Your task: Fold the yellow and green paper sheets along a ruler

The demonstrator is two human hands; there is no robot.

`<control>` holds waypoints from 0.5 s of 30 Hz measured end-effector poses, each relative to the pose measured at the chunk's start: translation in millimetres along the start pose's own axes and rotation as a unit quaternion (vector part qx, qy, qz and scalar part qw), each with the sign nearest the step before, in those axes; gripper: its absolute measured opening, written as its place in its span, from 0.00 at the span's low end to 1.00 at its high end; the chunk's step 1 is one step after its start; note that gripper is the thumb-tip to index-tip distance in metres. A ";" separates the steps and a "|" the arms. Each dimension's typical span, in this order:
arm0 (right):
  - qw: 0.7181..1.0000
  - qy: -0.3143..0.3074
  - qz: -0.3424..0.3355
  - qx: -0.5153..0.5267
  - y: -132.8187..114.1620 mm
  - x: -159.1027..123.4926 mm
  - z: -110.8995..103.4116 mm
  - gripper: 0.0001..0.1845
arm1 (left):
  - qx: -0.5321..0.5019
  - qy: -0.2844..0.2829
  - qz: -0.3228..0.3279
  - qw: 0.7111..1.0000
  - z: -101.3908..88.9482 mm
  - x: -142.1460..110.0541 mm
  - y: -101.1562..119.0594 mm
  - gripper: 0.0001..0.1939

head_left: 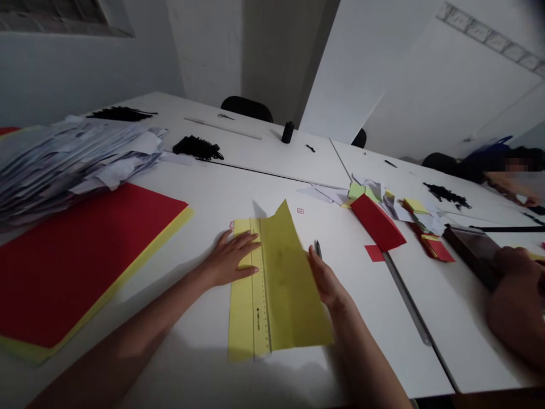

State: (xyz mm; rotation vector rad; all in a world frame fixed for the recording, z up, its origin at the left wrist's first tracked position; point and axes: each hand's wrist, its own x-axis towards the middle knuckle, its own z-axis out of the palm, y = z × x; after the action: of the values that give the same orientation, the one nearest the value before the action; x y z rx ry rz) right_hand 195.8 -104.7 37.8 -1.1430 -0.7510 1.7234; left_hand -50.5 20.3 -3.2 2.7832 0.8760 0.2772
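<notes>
A yellow paper sheet (pixel 286 284) lies on the white table (pixel 204 204) in front of me, with a clear ruler (pixel 260 289) laid along it. My left hand (pixel 230 258) rests flat on the sheet's left part and the ruler, fingers stretched out. My right hand (pixel 324 278) is at the sheet's right edge, lifting that side up against the ruler; its fingers are curled on the paper. A pen (pixel 318 248) lies just beyond my right hand.
A large red sheet on a yellow one (pixel 72 261) lies at the left, with a heap of white papers (pixel 72 156) behind. Red and yellow folded pieces (pixel 377 221) and scraps sit to the right. Another person's hand (pixel 517 284) is at the right edge by a dark block (pixel 472 247).
</notes>
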 end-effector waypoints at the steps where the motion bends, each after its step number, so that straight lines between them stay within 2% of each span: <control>1: 1.000 -0.011 -0.014 0.021 0.8 1.9 1.7 0.36 | 0.000 0.002 0.002 1.000 -0.7 -0.1 0.3 0.31; 3: 0.999 -0.013 -0.036 0.028 4.7 6.9 4.7 0.34 | 0.003 0.010 0.010 1.000 -2.9 -0.1 1.5 0.32; 5: 0.999 0.000 -0.048 -0.017 11.6 14.0 7.4 0.29 | 0.009 0.018 0.020 1.000 -5.5 0.0 2.9 0.32; 7: 0.986 0.027 -0.090 -0.136 19.2 23.1 9.6 0.23 | 0.011 0.026 0.027 0.999 -7.3 0.0 3.8 0.31; 8: 0.966 0.049 -0.128 -0.219 22.6 28.0 10.5 0.20 | 0.009 0.030 0.030 0.999 -7.7 0.0 3.9 0.32; 9: 0.933 0.077 -0.174 -0.307 25.6 32.9 11.2 0.19 | 0.006 0.030 0.031 0.999 -7.8 0.0 3.7 0.33; 12: 0.790 0.159 -0.271 -0.526 31.9 45.1 13.1 0.20 | -0.003 0.021 0.028 0.999 -7.2 0.4 2.3 0.33; 13: 0.753 0.172 -0.276 -0.572 33.6 47.8 14.2 0.21 | -0.004 0.016 0.025 1.000 -7.0 0.6 1.9 0.33; 15: 0.706 0.172 -0.260 -0.636 37.0 51.2 17.7 0.22 | -0.003 0.009 0.018 1.000 -6.5 1.1 1.6 0.33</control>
State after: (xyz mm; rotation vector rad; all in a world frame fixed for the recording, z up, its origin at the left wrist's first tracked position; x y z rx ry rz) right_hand 158.3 -72.8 -5.6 -1.7770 -1.9005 0.2757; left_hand -50.3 20.6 3.6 2.7977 0.8272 0.3096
